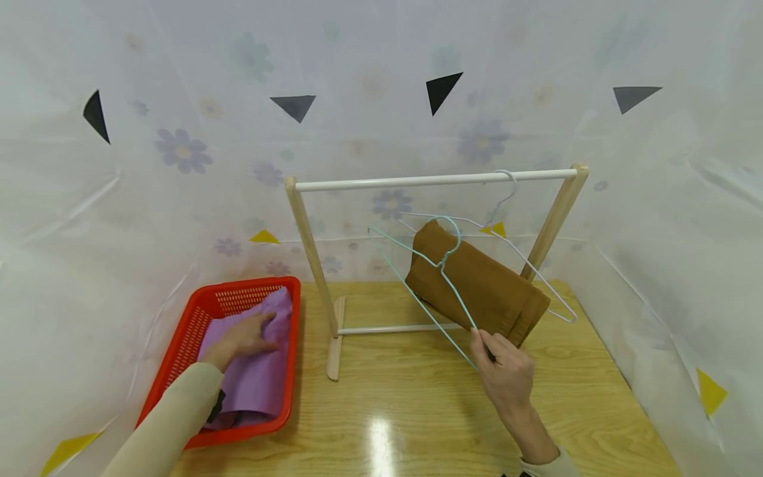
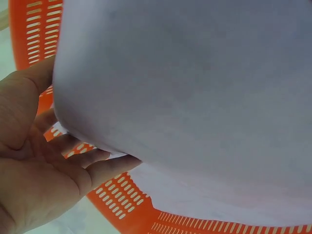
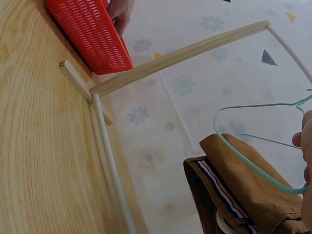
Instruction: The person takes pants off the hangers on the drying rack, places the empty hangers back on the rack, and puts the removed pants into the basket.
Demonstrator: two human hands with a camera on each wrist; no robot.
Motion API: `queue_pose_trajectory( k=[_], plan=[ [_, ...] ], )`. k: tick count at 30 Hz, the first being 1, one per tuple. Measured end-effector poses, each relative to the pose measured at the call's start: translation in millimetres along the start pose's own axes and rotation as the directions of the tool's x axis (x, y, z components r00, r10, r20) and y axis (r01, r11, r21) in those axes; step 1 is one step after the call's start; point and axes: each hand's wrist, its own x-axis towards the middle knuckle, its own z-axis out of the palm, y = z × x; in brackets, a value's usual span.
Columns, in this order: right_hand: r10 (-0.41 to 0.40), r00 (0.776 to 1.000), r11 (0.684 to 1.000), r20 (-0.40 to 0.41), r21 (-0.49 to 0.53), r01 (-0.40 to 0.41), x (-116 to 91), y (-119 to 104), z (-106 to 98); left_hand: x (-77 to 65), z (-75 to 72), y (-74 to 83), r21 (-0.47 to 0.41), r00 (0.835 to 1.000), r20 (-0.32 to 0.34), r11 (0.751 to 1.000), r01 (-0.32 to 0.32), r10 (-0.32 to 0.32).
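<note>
My right hand (image 1: 503,371) grips the lower right part of a mint-green clothes hanger (image 1: 459,298), thumb along the wire. The hanger's hook points up, free of the rack's bar. Behind it, folded brown trousers (image 1: 477,278) hang over a pale lilac hanger (image 1: 524,255), whose hook sits on the bar; a striped inner waistband (image 3: 226,192) shows in the right wrist view. My left hand (image 1: 247,338) reaches into the red basket (image 1: 292,371) with spread fingers touching the purple cloth (image 1: 256,384). In the left wrist view its fingertips meet the edge of this cloth (image 2: 185,97), partly hidden.
A small clothes rack with wooden posts (image 1: 312,252) and a white top bar (image 1: 405,181) stands on the wood-grain table (image 1: 393,411). The basket is left of it. Flower-patterned white sheeting (image 1: 369,86) with black and yellow triangles encloses the back and sides.
</note>
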Motion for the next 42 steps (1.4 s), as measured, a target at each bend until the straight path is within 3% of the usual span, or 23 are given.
queue_pose_trajectory(
  k=[6, 13, 24, 35, 42],
  plan=[
    [0.003, 1.000, 1.000, 0.002, 0.004, -0.003, 0, 0, 0, 2.2, 6.7, -0.6, 0.012, 1.000, 0.009, 1.000, 0.001, -0.001],
    [0.005, 1.000, 1.000, 0.004, 0.009, -0.005, 0, -1, -1, 3.5, 16.5, -2.1, -0.037, 0.999, 0.048, 0.999, -0.006, 0.007],
    [-0.007, 1.000, 1.000, -0.012, -0.014, 0.007, 0, -1, 0, 4.0, 26.5, -5.2, -0.005, 0.998, 0.054, 1.000, -0.026, 0.027],
    [-0.012, 1.000, 1.000, -0.006, -0.020, 0.012, 0, -2, 0, -2.0, 23.5, -5.6, -0.035, 0.998, 0.062, 0.999, 0.002, 0.000],
    [-0.012, 1.000, 1.000, -0.009, -0.016, 0.012, 0, -3, 0, -17.7, 15.7, -3.4, -0.080, 0.998, 0.061, 0.997, 0.006, -0.001]
  ],
)
